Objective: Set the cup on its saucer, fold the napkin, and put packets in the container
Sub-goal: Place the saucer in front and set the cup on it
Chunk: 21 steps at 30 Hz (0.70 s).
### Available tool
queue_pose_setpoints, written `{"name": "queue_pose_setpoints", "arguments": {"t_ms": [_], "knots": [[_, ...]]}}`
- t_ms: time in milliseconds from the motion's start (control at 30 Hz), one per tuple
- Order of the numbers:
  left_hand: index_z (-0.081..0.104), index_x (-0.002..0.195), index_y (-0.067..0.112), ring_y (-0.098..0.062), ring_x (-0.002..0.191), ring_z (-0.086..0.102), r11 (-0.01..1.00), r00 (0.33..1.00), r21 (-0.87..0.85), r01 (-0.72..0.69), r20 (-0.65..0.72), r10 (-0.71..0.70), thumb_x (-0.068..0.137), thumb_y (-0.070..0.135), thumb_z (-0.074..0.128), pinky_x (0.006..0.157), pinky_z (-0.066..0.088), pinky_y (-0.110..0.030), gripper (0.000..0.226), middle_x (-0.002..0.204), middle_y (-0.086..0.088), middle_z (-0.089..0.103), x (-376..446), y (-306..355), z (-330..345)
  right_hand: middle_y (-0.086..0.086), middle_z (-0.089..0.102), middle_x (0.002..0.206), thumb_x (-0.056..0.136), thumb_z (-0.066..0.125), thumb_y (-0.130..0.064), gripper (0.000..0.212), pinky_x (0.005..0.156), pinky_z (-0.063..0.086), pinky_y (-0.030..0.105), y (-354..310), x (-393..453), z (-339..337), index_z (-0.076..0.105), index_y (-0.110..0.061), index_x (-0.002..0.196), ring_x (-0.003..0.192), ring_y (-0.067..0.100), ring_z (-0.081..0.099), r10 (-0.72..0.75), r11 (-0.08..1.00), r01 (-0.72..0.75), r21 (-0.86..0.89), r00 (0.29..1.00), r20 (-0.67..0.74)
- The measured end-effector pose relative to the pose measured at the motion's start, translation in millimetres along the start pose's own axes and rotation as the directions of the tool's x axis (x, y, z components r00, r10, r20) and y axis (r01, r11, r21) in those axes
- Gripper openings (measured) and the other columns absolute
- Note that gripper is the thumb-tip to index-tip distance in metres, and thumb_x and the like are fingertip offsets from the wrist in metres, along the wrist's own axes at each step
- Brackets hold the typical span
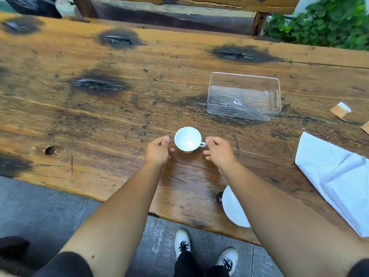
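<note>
Left hand [158,149] loosely curled, empty, just beside cup [187,139] upright on worktop [99,116]; right hand [218,151] likewise, by the handle. Step 1, cup not gripped yet. Next: grip, carry to saucer [232,208] near worktop edge, w/o tipping.

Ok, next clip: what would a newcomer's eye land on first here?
Probably the small white ceramic cup at the centre of the knotty wooden table, flanked by the left hand and right hand, neither gripping it. Next, the empty clear plastic container beyond it, and the crumpled white napkin at right.
</note>
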<state>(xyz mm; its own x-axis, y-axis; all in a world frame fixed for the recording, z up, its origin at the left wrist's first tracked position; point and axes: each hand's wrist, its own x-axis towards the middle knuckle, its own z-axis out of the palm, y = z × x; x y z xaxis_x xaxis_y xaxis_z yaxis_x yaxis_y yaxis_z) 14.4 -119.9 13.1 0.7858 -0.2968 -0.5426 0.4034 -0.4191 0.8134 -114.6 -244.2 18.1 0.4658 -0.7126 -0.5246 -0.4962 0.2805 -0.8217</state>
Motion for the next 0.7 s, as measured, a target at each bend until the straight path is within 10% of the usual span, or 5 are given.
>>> {"name": "queue_pose_setpoints", "arguments": {"t_ms": [700], "knots": [[0.066, 0.101, 0.021, -0.011, 0.073, 0.07, 0.999, 0.968, -0.049, 0.013, 0.25, 0.0, 0.098, 0.028, 0.047, 0.051, 0.044, -0.023, 0.021, 0.093, 0.0, 0.075, -46.6, -1.8, 27.9, -0.004, 0.07, 0.088, 0.097, 0.045, -0.015, 0.026, 0.069, 0.058, 0.025, 11.6, -28.6, -30.0, 0.068, -0.02, 0.087, 0.08, 0.014, 0.068, 0.022, 0.956, -0.005, 0.294, 0.998, -0.057]]}}
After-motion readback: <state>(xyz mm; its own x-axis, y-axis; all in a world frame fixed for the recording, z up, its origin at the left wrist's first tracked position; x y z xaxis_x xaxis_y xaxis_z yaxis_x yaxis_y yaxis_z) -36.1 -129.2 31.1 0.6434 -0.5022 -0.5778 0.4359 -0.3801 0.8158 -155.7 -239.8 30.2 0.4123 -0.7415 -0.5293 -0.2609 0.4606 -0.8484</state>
